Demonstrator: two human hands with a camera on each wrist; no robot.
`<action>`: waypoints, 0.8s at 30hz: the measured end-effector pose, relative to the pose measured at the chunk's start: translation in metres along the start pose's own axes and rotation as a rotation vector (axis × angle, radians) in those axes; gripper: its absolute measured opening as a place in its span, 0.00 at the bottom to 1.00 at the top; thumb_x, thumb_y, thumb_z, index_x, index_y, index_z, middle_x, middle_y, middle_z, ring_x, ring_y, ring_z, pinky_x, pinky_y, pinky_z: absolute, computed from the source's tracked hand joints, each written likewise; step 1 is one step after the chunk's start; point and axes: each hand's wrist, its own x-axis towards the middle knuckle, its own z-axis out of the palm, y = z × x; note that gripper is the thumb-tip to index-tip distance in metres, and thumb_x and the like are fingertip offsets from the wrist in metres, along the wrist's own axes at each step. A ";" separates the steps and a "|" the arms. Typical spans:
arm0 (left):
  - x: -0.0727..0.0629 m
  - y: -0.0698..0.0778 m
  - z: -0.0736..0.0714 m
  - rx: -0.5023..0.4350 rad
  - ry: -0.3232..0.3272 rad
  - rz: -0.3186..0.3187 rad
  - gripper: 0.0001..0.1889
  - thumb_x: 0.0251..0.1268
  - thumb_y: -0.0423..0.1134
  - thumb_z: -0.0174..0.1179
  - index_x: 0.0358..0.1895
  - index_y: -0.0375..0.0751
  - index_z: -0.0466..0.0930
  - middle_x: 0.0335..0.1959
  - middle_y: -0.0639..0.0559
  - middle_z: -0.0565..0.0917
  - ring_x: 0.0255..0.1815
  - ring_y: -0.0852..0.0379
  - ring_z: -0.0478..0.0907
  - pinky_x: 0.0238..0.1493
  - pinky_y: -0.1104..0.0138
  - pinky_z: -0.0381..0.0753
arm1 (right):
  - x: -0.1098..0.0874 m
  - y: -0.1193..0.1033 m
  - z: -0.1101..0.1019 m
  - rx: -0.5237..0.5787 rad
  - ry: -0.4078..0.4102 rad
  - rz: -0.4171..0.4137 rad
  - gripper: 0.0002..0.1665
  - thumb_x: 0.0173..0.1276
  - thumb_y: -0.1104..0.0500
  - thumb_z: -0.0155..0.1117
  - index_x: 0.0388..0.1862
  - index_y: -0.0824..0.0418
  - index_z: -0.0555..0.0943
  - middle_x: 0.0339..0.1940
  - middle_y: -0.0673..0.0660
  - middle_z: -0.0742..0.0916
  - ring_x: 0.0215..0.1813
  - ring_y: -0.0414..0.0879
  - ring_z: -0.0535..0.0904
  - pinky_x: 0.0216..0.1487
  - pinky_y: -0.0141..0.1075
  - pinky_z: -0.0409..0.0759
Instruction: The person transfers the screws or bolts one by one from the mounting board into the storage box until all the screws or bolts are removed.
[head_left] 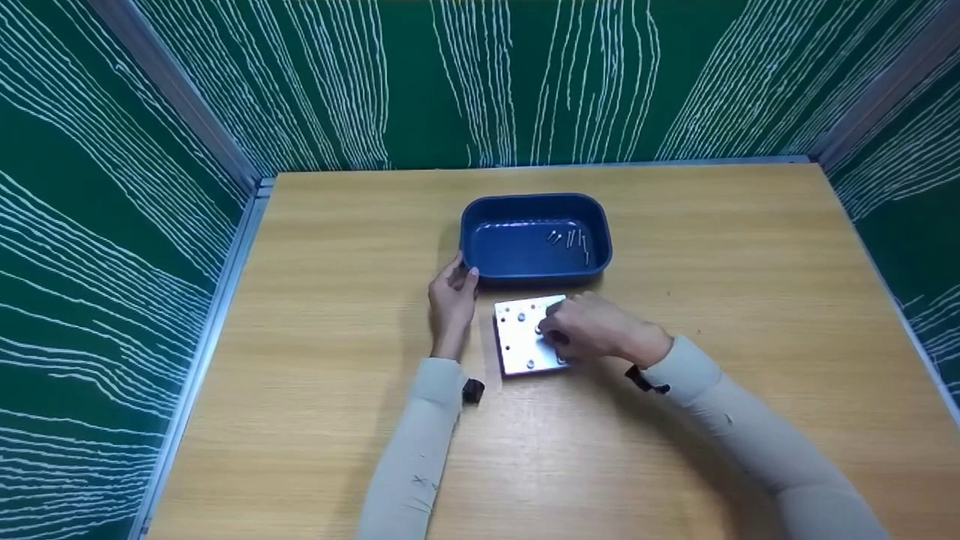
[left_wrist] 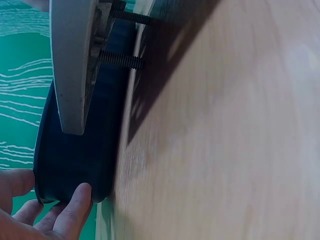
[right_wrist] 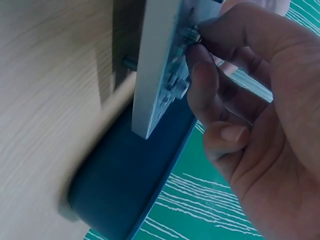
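Observation:
My right hand [head_left: 592, 326] is over a square silver metal plate [head_left: 517, 356] with several holes. Its thumb and finger pinch the head of a bolt [right_wrist: 191, 34] standing in the plate. Other bolts [head_left: 521, 317] sit in the plate, and threaded shanks [left_wrist: 122, 59] stick out beneath it towards the table. To the left of the plate, my left hand [head_left: 452, 300] holds the near left corner of a blue tray [head_left: 525, 279], thumb and fingers about the corner. Part of the plate's right side is hidden by my right hand.
Several loose bolts [head_left: 574, 238] lie in the right part of the tray, which stands just behind the plate. The wooden table [head_left: 315, 315] carries everything. Green panels with white lines [head_left: 480, 90] close off the back and both sides.

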 end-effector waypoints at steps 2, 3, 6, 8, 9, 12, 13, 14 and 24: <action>-0.001 0.000 0.000 -0.017 0.000 0.006 0.25 0.77 0.36 0.63 0.74 0.40 0.75 0.64 0.42 0.85 0.52 0.50 0.87 0.43 0.66 0.89 | -0.001 0.000 0.000 -0.004 -0.001 0.000 0.04 0.69 0.63 0.72 0.41 0.58 0.89 0.28 0.51 0.85 0.26 0.41 0.77 0.24 0.30 0.72; -0.001 0.000 0.000 -0.031 0.000 0.013 0.25 0.77 0.35 0.63 0.74 0.39 0.75 0.65 0.41 0.85 0.53 0.50 0.87 0.43 0.65 0.89 | -0.002 0.001 0.000 -0.010 0.004 -0.007 0.03 0.70 0.63 0.72 0.40 0.58 0.88 0.28 0.51 0.85 0.26 0.41 0.76 0.24 0.30 0.72; -0.002 0.000 -0.001 -0.047 -0.002 0.029 0.25 0.77 0.34 0.63 0.74 0.38 0.75 0.65 0.39 0.85 0.55 0.48 0.87 0.43 0.65 0.90 | -0.002 0.001 0.001 -0.021 0.027 -0.035 0.01 0.70 0.64 0.70 0.37 0.59 0.88 0.26 0.51 0.84 0.25 0.41 0.76 0.24 0.30 0.71; -0.003 0.000 -0.001 -0.056 -0.006 0.033 0.25 0.77 0.34 0.63 0.74 0.37 0.75 0.65 0.39 0.84 0.57 0.48 0.87 0.43 0.65 0.90 | -0.002 0.001 0.003 -0.025 0.038 -0.052 0.02 0.69 0.65 0.71 0.35 0.59 0.87 0.25 0.51 0.84 0.25 0.42 0.76 0.25 0.29 0.72; -0.003 0.000 0.000 -0.052 -0.007 0.032 0.25 0.77 0.35 0.63 0.74 0.38 0.75 0.66 0.39 0.84 0.57 0.48 0.87 0.43 0.65 0.90 | -0.002 0.002 0.003 -0.023 0.038 -0.057 0.02 0.68 0.65 0.71 0.35 0.59 0.87 0.25 0.51 0.84 0.25 0.42 0.76 0.25 0.30 0.72; -0.002 -0.001 0.000 -0.041 -0.007 0.024 0.25 0.78 0.36 0.63 0.75 0.39 0.75 0.66 0.40 0.84 0.55 0.49 0.87 0.43 0.66 0.89 | 0.000 0.002 0.004 -0.011 0.026 -0.069 0.03 0.66 0.67 0.72 0.36 0.59 0.87 0.25 0.51 0.83 0.26 0.42 0.76 0.26 0.30 0.73; -0.002 -0.001 0.000 -0.037 -0.007 0.022 0.25 0.78 0.36 0.63 0.75 0.39 0.74 0.66 0.40 0.84 0.55 0.49 0.87 0.43 0.66 0.89 | 0.001 0.002 0.004 -0.004 0.018 -0.069 0.04 0.65 0.67 0.72 0.37 0.59 0.87 0.25 0.51 0.83 0.26 0.42 0.76 0.25 0.30 0.73; -0.002 -0.001 0.000 -0.030 -0.005 0.019 0.25 0.78 0.36 0.63 0.75 0.40 0.74 0.66 0.41 0.84 0.54 0.49 0.87 0.43 0.67 0.89 | 0.001 0.003 0.004 0.004 0.009 -0.068 0.05 0.65 0.67 0.72 0.37 0.59 0.87 0.25 0.50 0.83 0.26 0.42 0.76 0.25 0.31 0.72; -0.001 0.000 0.000 -0.028 -0.012 -0.003 0.26 0.78 0.36 0.63 0.75 0.42 0.74 0.66 0.41 0.84 0.52 0.49 0.87 0.43 0.65 0.89 | 0.000 0.006 -0.005 0.073 0.022 -0.047 0.07 0.60 0.66 0.73 0.32 0.57 0.84 0.24 0.47 0.82 0.25 0.39 0.75 0.24 0.30 0.70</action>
